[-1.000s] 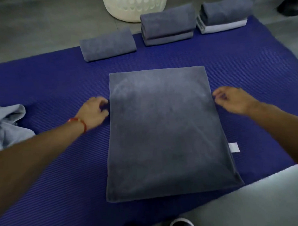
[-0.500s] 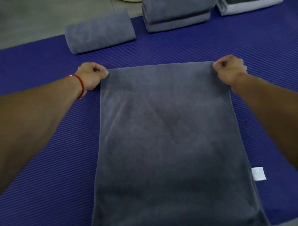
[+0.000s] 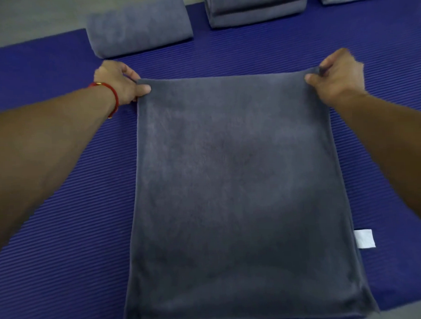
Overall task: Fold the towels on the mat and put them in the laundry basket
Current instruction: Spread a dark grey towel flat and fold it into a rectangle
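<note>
We pinch the grey towel's [image 3: 234, 182] far corners, left hand [image 3: 121, 85] and right hand [image 3: 338, 77], above the blue mat [image 3: 64, 236].

My one camera sits on my head, looking forward and steeply down, close over the mat [image 3: 64, 236]; the folded towels [image 3: 138, 28] at its far edge are cut off by the frame's top
</note>
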Demonstrator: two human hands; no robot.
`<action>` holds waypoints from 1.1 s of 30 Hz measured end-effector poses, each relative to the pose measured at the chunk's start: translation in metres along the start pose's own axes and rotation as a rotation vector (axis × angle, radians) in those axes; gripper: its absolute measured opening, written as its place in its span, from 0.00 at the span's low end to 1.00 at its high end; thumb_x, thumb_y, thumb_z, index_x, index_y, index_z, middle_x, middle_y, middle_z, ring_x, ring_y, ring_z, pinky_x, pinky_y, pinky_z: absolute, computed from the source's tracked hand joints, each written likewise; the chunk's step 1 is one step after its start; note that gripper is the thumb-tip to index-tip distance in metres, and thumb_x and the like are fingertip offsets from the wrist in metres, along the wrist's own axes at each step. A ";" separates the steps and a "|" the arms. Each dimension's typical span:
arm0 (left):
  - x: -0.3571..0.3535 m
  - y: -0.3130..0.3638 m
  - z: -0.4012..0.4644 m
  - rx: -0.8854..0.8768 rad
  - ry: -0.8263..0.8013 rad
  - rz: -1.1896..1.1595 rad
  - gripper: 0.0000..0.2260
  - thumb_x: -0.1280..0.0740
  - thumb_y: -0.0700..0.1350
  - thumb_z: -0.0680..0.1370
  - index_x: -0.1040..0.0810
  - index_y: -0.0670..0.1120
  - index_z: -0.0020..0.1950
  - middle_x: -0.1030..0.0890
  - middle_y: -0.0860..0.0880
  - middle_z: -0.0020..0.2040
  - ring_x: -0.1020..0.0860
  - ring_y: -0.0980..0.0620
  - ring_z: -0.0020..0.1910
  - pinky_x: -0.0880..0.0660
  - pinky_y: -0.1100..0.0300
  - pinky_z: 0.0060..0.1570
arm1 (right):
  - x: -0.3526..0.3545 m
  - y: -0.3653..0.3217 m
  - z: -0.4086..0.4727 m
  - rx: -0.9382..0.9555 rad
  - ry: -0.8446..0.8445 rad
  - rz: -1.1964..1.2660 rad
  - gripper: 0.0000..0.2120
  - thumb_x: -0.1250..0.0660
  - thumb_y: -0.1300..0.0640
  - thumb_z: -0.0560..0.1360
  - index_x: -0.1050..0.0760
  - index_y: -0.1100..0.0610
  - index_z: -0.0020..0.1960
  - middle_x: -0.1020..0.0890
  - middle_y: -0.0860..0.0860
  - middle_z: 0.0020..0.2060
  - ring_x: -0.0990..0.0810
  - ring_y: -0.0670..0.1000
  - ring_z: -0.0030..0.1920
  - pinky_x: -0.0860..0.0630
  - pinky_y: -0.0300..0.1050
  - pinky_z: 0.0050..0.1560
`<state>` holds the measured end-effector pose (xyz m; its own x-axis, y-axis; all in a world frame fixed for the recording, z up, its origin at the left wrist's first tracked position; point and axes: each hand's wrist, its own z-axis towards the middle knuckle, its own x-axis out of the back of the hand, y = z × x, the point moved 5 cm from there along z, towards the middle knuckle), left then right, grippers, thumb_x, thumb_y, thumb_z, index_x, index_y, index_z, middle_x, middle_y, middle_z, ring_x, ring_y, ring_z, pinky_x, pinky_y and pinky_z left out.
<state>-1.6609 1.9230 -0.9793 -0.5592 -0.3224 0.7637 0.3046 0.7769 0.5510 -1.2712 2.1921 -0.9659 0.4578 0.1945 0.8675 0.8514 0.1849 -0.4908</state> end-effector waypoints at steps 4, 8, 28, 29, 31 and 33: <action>-0.029 0.019 -0.057 -0.404 0.323 0.403 0.23 0.36 0.56 0.78 0.29 0.46 0.70 0.30 0.40 0.71 0.30 0.38 0.68 0.30 0.42 0.64 | -0.021 -0.017 -0.048 0.309 0.099 -0.352 0.25 0.39 0.45 0.80 0.35 0.57 0.72 0.32 0.62 0.71 0.30 0.66 0.68 0.32 0.67 0.65; -0.091 0.000 -0.100 -0.642 0.011 0.668 0.29 0.54 0.62 0.84 0.49 0.55 0.83 0.52 0.44 0.84 0.53 0.42 0.82 0.53 0.38 0.79 | -0.064 0.013 -0.085 0.395 -0.255 -0.530 0.35 0.55 0.33 0.82 0.56 0.47 0.84 0.55 0.54 0.83 0.57 0.61 0.82 0.56 0.68 0.79; -0.107 -0.098 -0.315 -0.873 -0.110 0.730 0.28 0.53 0.58 0.85 0.50 0.52 0.84 0.51 0.46 0.84 0.54 0.43 0.83 0.49 0.32 0.76 | 0.005 0.133 -0.319 0.364 -0.280 -0.697 0.34 0.64 0.36 0.83 0.55 0.51 0.84 0.51 0.53 0.84 0.53 0.57 0.83 0.50 0.71 0.78; -0.109 -0.092 -0.325 -0.946 -0.100 0.739 0.27 0.53 0.57 0.85 0.50 0.52 0.84 0.52 0.46 0.84 0.54 0.43 0.83 0.50 0.31 0.76 | 0.004 0.121 -0.323 0.394 -0.264 -0.695 0.33 0.62 0.37 0.84 0.53 0.52 0.84 0.50 0.53 0.83 0.53 0.57 0.83 0.50 0.71 0.78; -0.118 -0.082 -0.352 -1.133 -0.127 0.737 0.27 0.52 0.55 0.86 0.52 0.51 0.84 0.53 0.47 0.84 0.54 0.44 0.83 0.51 0.33 0.77 | -0.010 0.086 -0.345 0.545 -0.257 -0.639 0.32 0.55 0.40 0.84 0.49 0.52 0.84 0.49 0.53 0.83 0.52 0.56 0.83 0.49 0.70 0.77; -0.132 -0.082 -0.376 -1.222 -0.194 0.695 0.28 0.50 0.55 0.86 0.52 0.50 0.84 0.53 0.48 0.84 0.55 0.46 0.83 0.54 0.36 0.78 | -0.036 0.058 -0.378 0.709 -0.306 -0.571 0.32 0.50 0.42 0.84 0.48 0.52 0.84 0.49 0.52 0.83 0.53 0.54 0.83 0.49 0.69 0.78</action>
<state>-1.3218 1.6989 -0.9987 -0.0866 0.0821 0.9929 0.9658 -0.2377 0.1039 -1.1418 1.8320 -0.9951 -0.1500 0.1194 0.9815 0.5269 0.8496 -0.0229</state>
